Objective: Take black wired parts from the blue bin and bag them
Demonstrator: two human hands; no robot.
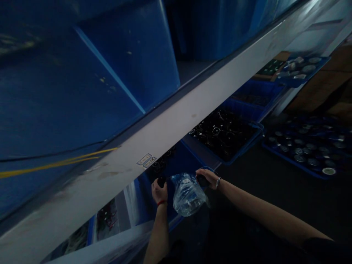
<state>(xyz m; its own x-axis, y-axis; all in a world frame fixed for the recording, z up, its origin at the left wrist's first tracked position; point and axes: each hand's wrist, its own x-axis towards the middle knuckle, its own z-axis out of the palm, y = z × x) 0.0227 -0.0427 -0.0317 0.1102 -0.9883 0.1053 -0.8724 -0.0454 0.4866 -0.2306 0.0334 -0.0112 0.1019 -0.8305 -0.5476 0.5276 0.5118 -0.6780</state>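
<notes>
Left hand [159,190] and right hand [209,177], arms outstretched, curl around dark objects [161,182], plastic bag [189,198] between.

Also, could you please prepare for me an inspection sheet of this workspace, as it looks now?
Surface: white shelf edge, stained; two labels, text unclear.
Job's things: clear plastic bag between left hand and right hand.
Hands: left hand closed around a dark item; right hand seems closed on another dark item.
Clutter: tray of black wired parts; second tray of round shiny parts.
Cables: thin wire-like line near the right hand; yellow strands at left, type unclear.
Surroundings: dim; blue bins above the shelf edge.
</notes>
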